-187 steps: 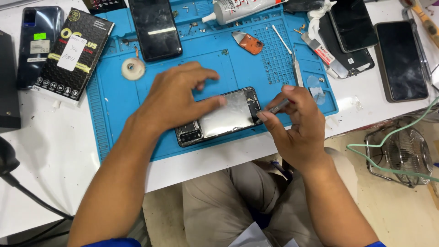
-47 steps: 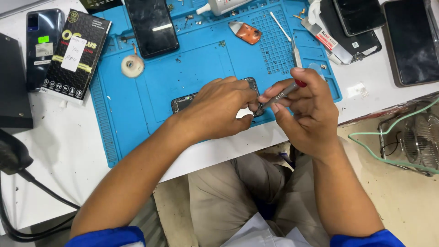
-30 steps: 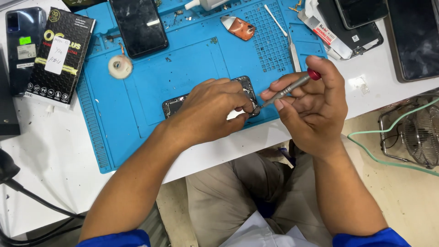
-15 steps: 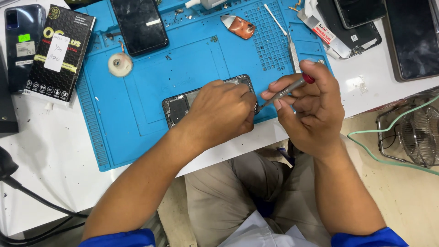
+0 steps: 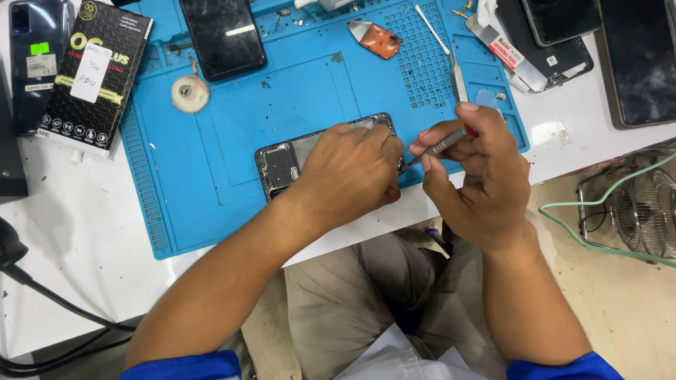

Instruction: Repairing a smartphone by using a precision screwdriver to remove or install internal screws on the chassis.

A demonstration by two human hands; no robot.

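- Nearest the camera, beige trousers (image 5: 331,309) and 2 blue sleeve cuffs are seen at the bottom edge, beside a white table (image 5: 77,246).
- The left hand (image 5: 348,172) is laid palm down over an opened black smartphone with its back cover removed (image 5: 282,165), fingers curled and pressed on it; only the phone's left end and top edge are left uncovered.
- The phone is lying flat near the front edge of a blue silicone repair mat (image 5: 211,141), tilted slightly up to the right.
- The right hand (image 5: 479,179) is closed around a slim grey metal screwdriver with a red end (image 5: 443,144), pinched between thumb and forefinger; its tip is pointed at the phone's right end, just beside the left fingertips. Contact cannot be told.
- To the right, below the table, a small wire-caged fan (image 5: 644,211) and a pale green cable (image 5: 591,236) are seen on the floor.
- Further back on the mat, a round whitish tape roll (image 5: 190,93), silver tweezers (image 5: 459,77) and an orange-and-grey phone part (image 5: 377,39) are lying well apart.
- At the far edge, a black phone screen (image 5: 225,35) is resting on the mat.
- Far left, a black printed box (image 5: 95,67) is lying on the table; far right, several dark phones (image 5: 556,32) are stacked.
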